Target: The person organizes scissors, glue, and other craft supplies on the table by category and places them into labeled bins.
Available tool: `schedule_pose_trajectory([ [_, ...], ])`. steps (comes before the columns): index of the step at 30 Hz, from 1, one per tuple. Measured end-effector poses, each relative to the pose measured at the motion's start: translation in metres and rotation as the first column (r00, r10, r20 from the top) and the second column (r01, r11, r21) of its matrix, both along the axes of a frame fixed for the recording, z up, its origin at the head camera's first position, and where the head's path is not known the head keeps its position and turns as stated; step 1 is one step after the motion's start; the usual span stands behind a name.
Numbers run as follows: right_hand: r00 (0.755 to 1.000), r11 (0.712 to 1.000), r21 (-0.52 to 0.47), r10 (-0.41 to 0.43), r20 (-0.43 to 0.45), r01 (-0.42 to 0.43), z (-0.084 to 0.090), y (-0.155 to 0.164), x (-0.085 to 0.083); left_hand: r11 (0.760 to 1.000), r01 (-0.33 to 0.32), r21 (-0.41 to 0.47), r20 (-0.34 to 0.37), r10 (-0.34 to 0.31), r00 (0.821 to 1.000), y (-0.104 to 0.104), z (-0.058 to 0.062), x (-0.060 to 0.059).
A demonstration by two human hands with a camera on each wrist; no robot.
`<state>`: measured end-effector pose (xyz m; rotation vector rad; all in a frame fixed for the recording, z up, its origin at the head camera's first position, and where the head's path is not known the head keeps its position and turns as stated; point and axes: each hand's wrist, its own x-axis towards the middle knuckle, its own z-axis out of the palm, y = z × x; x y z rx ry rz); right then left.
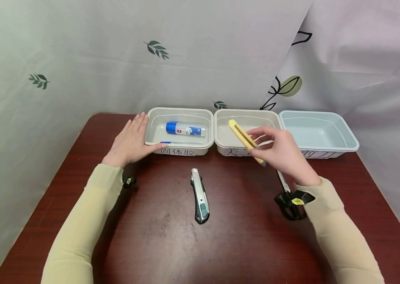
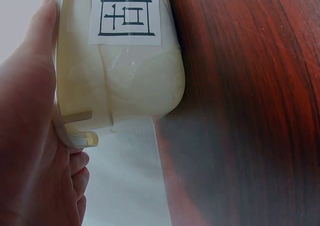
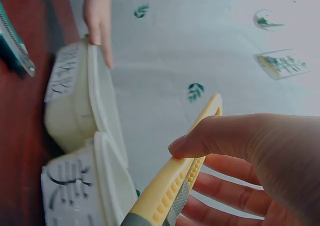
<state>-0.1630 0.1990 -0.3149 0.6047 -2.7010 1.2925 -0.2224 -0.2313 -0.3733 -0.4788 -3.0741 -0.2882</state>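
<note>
On the far left of the dark red table [image 1: 157, 244], my left hand [image 1: 129, 142] lies flat with straight fingers against the outer wall of the first cream tray [image 1: 153, 146], holding nothing. The left wrist view shows my palm pressed to that tray's side beside a paper label with black characters. Inside this tray lies a glue stick [image 1: 185, 129] with a blue cap, and a thin blue-tipped item lies along the near wall.

At the centre of the table, well short of the trays, a silver and green utility knife [image 1: 200, 195] lies lengthwise, untouched.

Behind it stands the middle cream tray [image 1: 221, 144], touching the first. My right hand [image 1: 283, 152] hovers above its front right corner, thumb and fingers pinching a yellow utility knife [image 1: 243, 136] near its grey lower end. The knife tilts up and to the left, its far tip above the tray's hollow, not yet touching anything. I cannot tell whether anything already lies in this tray.

Below my right wrist, black-handled scissors [image 1: 289, 199] lie on the table, blades pointing away from me.

At the far right sits a pale blue tray [image 1: 352, 142], also labelled, with nothing visible inside.

By my judgement, the sorting is partly done: the glue is binned, the yellow knife is poised over its tray, and the silver knife and scissors remain.
</note>
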Motion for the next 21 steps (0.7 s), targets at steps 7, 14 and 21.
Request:
schedule_pose_trajectory([
  [7,0.999,0.999,-0.037,-0.034,-0.033,0.033,0.015,0.006,-0.007,1.000,-0.001,0.001,-0.004,0.001,1.000,-0.001,0.000,0.000],
  [14,0.996,0.996,-0.033,-0.081,-0.041,0.079,0.024,0.008,-0.016,1.000,-0.002,0.002,-0.007,0.002,1.000,0.000,0.000,0.000],
  [21,0.995,0.995,-0.044,-0.087,-0.052,0.084,0.027,0.012,-0.029,1.000,-0.002,0.000,-0.007,0.002,1.000,0.000,0.001,0.000],
])
